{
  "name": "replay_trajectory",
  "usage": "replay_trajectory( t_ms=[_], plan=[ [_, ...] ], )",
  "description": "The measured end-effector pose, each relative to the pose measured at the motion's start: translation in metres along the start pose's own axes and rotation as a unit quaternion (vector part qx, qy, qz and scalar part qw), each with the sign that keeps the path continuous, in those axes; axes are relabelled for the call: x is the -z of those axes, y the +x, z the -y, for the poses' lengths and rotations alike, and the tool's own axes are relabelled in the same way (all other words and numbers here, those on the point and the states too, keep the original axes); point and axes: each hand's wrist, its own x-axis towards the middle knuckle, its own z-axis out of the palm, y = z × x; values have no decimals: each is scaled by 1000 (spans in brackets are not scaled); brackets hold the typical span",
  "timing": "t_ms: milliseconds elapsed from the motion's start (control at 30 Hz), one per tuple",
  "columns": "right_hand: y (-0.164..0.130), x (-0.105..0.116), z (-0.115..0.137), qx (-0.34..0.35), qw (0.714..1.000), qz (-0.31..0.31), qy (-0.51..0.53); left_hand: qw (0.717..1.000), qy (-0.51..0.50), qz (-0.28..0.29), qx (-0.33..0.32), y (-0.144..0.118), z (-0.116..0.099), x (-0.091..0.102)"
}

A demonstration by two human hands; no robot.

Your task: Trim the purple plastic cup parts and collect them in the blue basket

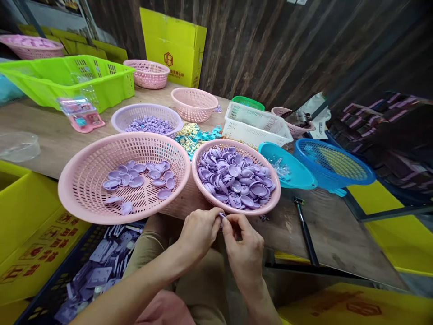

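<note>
My left hand (199, 232) and my right hand (244, 239) meet at the table's front edge, fingertips pinched together on a small purple plastic piece (222, 215). Most of that piece is hidden by the fingers. Just beyond them, a pink basket (275, 198) is heaped with purple oval plastic shells (234, 170). To the left, a wider pink basket (76, 180) holds a loose scatter of similar purple pieces (136, 181). Behind it, a lilac basket (118, 118) contains many tiny purple parts (149, 125).
On the right lie a hammer (306, 232), a turquoise scoop (297, 178) with clear bits, and a blue basket (355, 169). A white basket (257, 128) and a green crate (108, 83) stand farther back. Below left, a dark crate (50, 289) holds purple parts beside a yellow carton (30, 234).
</note>
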Motion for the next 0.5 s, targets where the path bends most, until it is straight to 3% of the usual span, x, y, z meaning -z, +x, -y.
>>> replay_trajectory(
  t_ms=[267,500],
  plan=[
    [0,1,3,55,997,25,-40,989,142,29,-16,-5,-3,0],
    [-3,-7,7,68,997,17,-41,985,171,25,-9,-11,-7,-3]
  ],
)
